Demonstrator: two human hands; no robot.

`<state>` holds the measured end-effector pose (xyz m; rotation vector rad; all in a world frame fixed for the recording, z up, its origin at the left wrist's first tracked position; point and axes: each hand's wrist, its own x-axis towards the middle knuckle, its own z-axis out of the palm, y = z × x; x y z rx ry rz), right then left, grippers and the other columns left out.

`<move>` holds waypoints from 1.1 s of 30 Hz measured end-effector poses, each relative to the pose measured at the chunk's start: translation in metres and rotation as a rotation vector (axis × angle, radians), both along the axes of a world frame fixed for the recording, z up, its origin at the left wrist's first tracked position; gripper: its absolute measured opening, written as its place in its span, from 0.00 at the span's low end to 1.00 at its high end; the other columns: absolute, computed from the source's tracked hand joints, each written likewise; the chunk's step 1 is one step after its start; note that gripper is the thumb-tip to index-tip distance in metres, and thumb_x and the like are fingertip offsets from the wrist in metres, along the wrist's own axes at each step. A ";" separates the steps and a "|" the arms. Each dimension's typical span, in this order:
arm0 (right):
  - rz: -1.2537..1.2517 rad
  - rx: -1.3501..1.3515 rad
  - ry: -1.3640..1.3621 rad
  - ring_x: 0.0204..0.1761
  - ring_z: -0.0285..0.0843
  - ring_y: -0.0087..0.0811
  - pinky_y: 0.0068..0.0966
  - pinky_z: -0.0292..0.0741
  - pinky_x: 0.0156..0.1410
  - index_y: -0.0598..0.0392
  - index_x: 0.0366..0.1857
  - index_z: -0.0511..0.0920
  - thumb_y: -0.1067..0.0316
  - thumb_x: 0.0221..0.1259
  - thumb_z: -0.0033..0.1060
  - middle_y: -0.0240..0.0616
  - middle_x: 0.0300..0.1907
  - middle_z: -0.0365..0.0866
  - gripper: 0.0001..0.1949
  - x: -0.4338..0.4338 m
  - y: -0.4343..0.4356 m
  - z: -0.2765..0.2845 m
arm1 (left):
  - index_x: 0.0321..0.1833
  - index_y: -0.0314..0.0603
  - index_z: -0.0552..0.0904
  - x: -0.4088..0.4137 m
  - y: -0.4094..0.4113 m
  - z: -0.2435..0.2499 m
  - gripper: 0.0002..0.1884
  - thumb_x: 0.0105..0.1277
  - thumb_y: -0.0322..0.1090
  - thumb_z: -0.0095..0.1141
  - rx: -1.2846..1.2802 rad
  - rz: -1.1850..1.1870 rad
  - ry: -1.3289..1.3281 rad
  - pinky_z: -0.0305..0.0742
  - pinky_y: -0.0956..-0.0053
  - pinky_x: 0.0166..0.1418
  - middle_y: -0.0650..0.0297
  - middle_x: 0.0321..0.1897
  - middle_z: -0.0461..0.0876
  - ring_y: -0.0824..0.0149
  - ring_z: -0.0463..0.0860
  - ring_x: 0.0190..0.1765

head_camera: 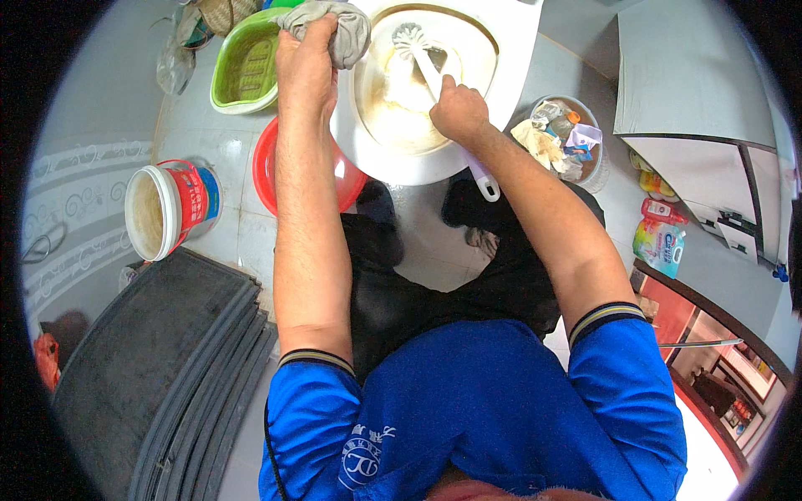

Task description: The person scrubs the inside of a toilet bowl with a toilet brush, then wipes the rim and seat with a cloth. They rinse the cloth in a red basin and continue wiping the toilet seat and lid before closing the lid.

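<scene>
My right hand (462,110) grips a toilet brush (427,70) by its white and lilac handle. The brush's grey-tipped head lies at the far inner side of the toilet bowl (401,125), whose inside has brownish stains. Bunched in my left hand (308,69) is a grey cloth (349,34), held above the left edge of the white toilet seat (391,166). Partly hidden below my left forearm, a red plastic basin (266,166) sits on the floor.
A green plastic basin (225,84) and a printed bucket (147,213) stand on the left. Dark stacked panels (163,325) lean nearer me. To the toilet's right are a full waste bin (586,172), a cabinet (689,81), and a detergent pouch (658,247) with bottles.
</scene>
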<state>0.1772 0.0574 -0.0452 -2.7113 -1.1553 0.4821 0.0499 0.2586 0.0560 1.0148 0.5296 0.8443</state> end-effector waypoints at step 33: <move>-0.144 0.515 0.431 0.59 0.86 0.59 0.42 0.79 0.68 0.72 0.72 0.70 0.63 0.65 0.60 0.69 0.54 0.86 0.33 -0.079 -0.075 0.135 | 0.77 0.49 0.72 -0.005 -0.119 -0.017 0.28 0.82 0.55 0.52 -0.315 -0.307 0.260 0.84 0.43 0.60 0.58 0.68 0.81 0.57 0.85 0.64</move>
